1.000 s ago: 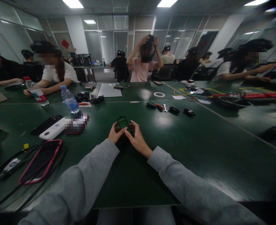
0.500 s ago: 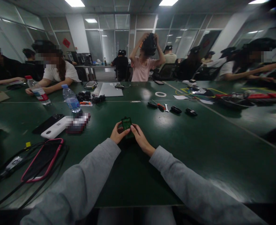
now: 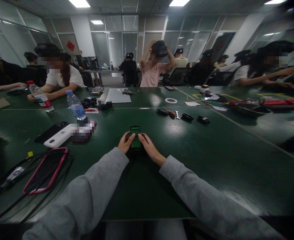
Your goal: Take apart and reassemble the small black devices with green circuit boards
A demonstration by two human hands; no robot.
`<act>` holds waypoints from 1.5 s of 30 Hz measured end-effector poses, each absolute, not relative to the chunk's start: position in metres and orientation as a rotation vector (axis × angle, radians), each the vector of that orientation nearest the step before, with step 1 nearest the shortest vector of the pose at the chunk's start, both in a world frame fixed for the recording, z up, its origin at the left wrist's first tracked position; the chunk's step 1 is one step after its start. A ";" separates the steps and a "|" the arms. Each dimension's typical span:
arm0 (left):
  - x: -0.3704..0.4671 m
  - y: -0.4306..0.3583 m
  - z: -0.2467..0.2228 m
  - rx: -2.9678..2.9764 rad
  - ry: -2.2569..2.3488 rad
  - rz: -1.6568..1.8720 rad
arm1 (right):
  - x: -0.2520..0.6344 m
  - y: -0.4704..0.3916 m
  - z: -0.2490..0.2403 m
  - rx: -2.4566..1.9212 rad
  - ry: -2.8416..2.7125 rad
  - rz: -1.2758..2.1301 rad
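Between both hands, above the dark green table, is a small black-framed device with a green circuit board [image 3: 135,142]. My left hand [image 3: 125,143] grips its left edge, and the thumb rests over the board. My right hand [image 3: 149,145] grips the other edge with its thumb near the top. A black frame stands out beyond the thumbs at the far end. Most of the fingers curl out of sight under or behind the device, so its underside is hidden.
Left of me lie a pink-rimmed phone [image 3: 45,171], cables, a white power bank [image 3: 58,136] and a water bottle [image 3: 76,106]. Ahead are a screwdriver [image 3: 171,114], a wrench [image 3: 177,115] and black parts [image 3: 187,116]. A white ring [image 3: 171,100] lies farther back. People sit around the table.
The device has tilted in my hands, so more of the green board shows between my thumbs. My left thumb has shifted up along it. The person opposite has lowered their head gear slightly.
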State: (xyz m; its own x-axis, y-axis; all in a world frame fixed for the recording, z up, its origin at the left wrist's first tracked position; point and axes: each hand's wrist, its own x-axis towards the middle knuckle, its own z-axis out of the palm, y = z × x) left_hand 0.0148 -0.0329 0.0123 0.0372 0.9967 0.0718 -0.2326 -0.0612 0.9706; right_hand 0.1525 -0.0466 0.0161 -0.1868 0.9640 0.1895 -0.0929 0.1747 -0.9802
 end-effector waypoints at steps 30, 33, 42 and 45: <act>0.014 -0.036 0.008 1.429 1.051 1.373 | 0.155 -0.041 0.007 -0.981 -1.220 1.129; 0.013 -0.035 0.008 1.449 1.080 1.356 | 0.155 -0.041 0.007 -0.970 -1.224 1.129; 0.013 -0.030 0.001 1.391 1.063 1.403 | 0.154 -0.040 0.005 -0.987 -1.244 1.104; 0.012 -0.030 0.002 1.398 1.077 1.396 | 0.155 -0.039 0.005 -0.987 -1.249 1.103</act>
